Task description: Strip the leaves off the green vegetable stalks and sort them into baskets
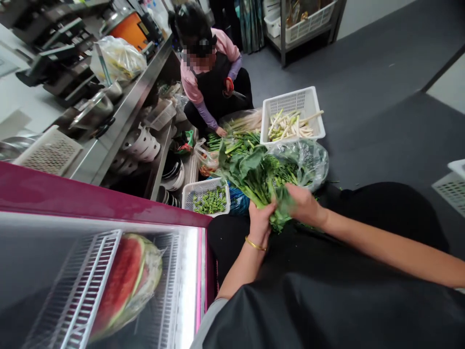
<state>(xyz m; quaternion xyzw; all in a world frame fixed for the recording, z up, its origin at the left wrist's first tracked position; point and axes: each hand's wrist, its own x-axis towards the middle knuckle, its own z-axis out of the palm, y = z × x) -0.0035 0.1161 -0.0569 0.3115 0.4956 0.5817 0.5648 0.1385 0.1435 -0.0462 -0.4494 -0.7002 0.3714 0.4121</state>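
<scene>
A bunch of leafy green vegetables (250,169) is held over my lap, its leaves pointing away from me. My left hand (260,219), with a gold bangle at the wrist, is wrapped round the stems. My right hand (304,204) is at the right side of the bunch, by a blurred leaf; its fingers are smeared by motion. Just beyond lies a clear plastic bag (314,162) with more greens. A small white basket (187,196) of cut green pieces stands to the left. Farther off, a white basket (317,104) holds pale peeled stalks.
Another person (207,63) crouches ahead, red-handled scissors (228,85) in one hand, the other hand on long green stalks. A steel counter (119,114) with pots runs along the left. A lit cabinet with a magenta frame (109,194) and a cut watermelon (127,276) is near left.
</scene>
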